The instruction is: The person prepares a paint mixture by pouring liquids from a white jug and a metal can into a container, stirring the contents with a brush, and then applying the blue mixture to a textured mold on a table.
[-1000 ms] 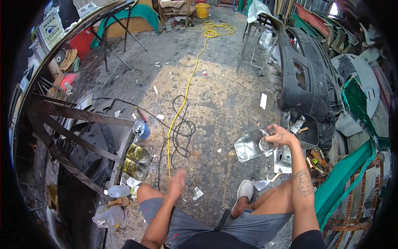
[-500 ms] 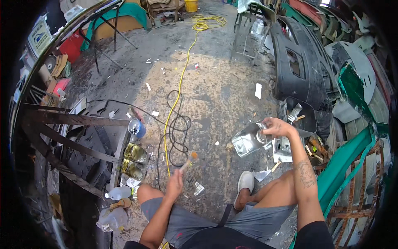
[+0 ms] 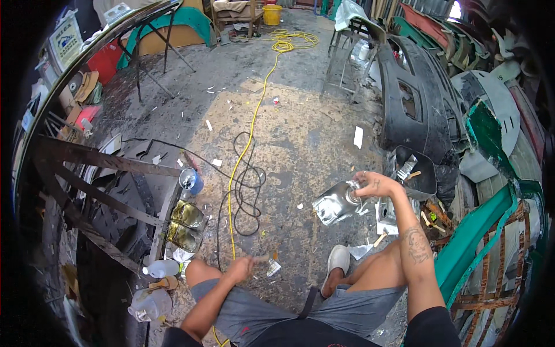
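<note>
My left hand (image 3: 239, 269) is closed round a brush (image 3: 261, 258) with a pale handle and an orange-brown tip, held low over the floor beside my left knee. My right hand (image 3: 376, 186) grips a silver metal can (image 3: 332, 205) at its top end, tilted on its side above the floor. Behind that can stand another opened metal tin (image 3: 387, 213) and a dark tub (image 3: 426, 188) with foil-coloured pieces and sticks in it. A stick (image 3: 380, 239) lies near my right knee. At my left are a blue container (image 3: 191, 181), shiny gold-coloured tins (image 3: 184, 228) and plastic jugs (image 3: 150, 303).
A yellow cord (image 3: 249, 140) and tangled black cable (image 3: 248, 185) cross the floor. A dark steel frame (image 3: 104, 156) stands at left, a green panel (image 3: 477, 237) and rusty grid (image 3: 509, 277) at right. A black bumper (image 3: 413, 98), stands (image 3: 341, 69) and stacked panels are farther off.
My left hand has moved down and slightly left, with the brush now angled more to the right. My right hand has shifted a little leftward with the metal can.
</note>
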### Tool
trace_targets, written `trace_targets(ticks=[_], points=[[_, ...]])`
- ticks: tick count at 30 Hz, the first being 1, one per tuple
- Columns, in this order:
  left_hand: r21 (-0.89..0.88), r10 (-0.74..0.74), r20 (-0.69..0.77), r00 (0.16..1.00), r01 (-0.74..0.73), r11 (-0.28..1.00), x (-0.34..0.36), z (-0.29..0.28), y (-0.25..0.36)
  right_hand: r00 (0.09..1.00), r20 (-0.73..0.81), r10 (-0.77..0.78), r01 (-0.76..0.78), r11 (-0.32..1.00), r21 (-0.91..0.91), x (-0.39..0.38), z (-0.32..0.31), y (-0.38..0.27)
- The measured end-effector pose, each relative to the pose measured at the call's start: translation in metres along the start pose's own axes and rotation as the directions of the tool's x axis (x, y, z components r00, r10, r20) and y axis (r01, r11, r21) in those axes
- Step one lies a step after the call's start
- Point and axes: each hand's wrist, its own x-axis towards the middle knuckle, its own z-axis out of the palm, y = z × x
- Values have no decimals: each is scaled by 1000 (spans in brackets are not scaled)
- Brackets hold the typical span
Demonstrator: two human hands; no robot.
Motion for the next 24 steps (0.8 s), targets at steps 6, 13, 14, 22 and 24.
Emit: trace_targets(ticks=[6, 13, 14, 22, 24], points=[[-205, -190, -231, 954, 143, 968, -7, 7, 4, 997, 8, -79, 79, 996, -42, 5, -1, -25], [-281, -416, -325, 850, 333, 900, -20, -2, 32, 996, 54, -75, 80, 991, -109, 8, 3, -45], [-135, -287, -267, 920, 259, 956, -12, 4, 30, 996, 44, -83, 88, 989, -122, 6, -1, -41], [-648, -390, -220, 894, 164, 744, 10, -97, 72, 997, 57, -58, 65, 988, -137, 4, -5, -24], [-986, -386, -89, 918, -136, -96, 23, -74, 52, 997, 57, -55, 61, 992, -113, 7, -7, -24]])
